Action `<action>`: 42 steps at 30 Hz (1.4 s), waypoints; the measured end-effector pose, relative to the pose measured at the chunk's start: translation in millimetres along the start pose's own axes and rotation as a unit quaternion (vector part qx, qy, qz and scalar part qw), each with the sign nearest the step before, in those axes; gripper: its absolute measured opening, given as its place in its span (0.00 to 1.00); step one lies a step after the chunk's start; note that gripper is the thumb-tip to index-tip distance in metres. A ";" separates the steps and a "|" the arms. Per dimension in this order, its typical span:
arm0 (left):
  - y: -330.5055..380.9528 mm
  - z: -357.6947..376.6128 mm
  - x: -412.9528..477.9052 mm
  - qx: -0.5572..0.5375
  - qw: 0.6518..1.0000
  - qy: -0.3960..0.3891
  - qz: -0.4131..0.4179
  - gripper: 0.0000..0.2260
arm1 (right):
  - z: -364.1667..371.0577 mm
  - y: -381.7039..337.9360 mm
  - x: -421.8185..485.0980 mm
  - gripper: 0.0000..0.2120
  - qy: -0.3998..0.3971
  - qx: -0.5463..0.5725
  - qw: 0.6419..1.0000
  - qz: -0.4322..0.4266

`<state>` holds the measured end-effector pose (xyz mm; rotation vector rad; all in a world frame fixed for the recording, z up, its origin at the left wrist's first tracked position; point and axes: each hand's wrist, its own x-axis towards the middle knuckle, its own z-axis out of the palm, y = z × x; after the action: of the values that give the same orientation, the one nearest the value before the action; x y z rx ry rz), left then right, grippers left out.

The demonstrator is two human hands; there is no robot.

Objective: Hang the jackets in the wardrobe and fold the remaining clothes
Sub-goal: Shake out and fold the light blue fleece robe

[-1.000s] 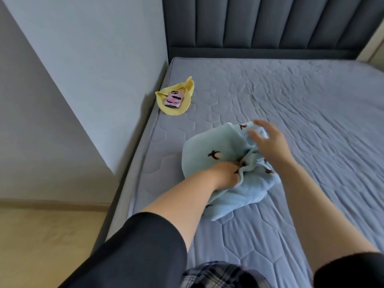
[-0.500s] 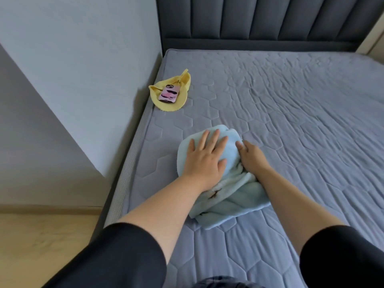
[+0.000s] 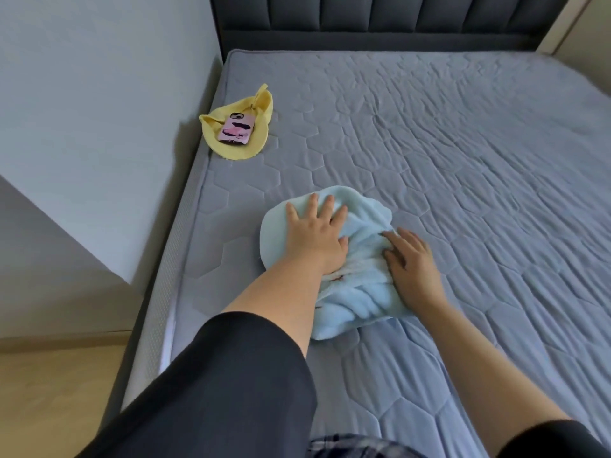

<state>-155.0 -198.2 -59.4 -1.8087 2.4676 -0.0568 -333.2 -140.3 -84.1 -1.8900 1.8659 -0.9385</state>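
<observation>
Presses light-blue garment [image 3: 358, 294] flat onto mattress [image 3: 463, 153] with left hand [image 3: 315, 239], fingers spread; rests right hand [image 3: 413, 262] on bunched folds alongside, fingers relaxed.

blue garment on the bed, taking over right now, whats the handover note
The left hand is open, palm flat on the light blue garment, pressing it onto the mattress.
The right hand is open, fingers resting on the garment's bunched right side.
Near the wall-side edge lies a yellow cloth with a pink-cased phone on it.
Done: the garment is gathered into a rumpled bundle, not a neat fold.
Left: smooth it and finish the fold; the yellow cloth may need folding too. No jackets or wardrobe in view.
</observation>
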 end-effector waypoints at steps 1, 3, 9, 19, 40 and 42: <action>-0.9 -0.3 1.0 -0.008 1.000 -0.007 -0.001 0.26 | -1.5 -3.9 -1.3 0.12 0.045 -0.032 0.997 -0.054; -5.1 0.3 1.9 -0.029 0.999 -0.011 -0.008 0.26 | -5.5 -14.2 -6.3 0.10 0.073 -0.034 0.987 -0.141; -19.1 -5.2 5.7 -0.078 0.995 -0.062 -0.021 0.25 | -10.9 -15.1 -34.0 0.12 0.029 -0.009 0.987 -0.160; -28.0 -2.5 4.9 -0.130 0.989 -0.069 -0.029 0.30 | -8.2 -18.5 -56.5 0.15 0.127 0.145 0.981 0.029; -29.2 8.5 -16.0 -0.100 0.992 -0.049 0.053 0.40 | -34.3 -35.0 84.3 0.18 -0.021 0.006 0.974 0.227; -30.6 10.2 -17.5 -0.103 0.992 -0.044 0.054 0.40 | -14.8 -42.5 91.8 0.19 -0.084 0.018 0.967 0.238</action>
<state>-119.8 -190.6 -66.4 -1.7026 2.5866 0.2881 -317.0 -222.4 -25.3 -1.3529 2.0428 -0.6247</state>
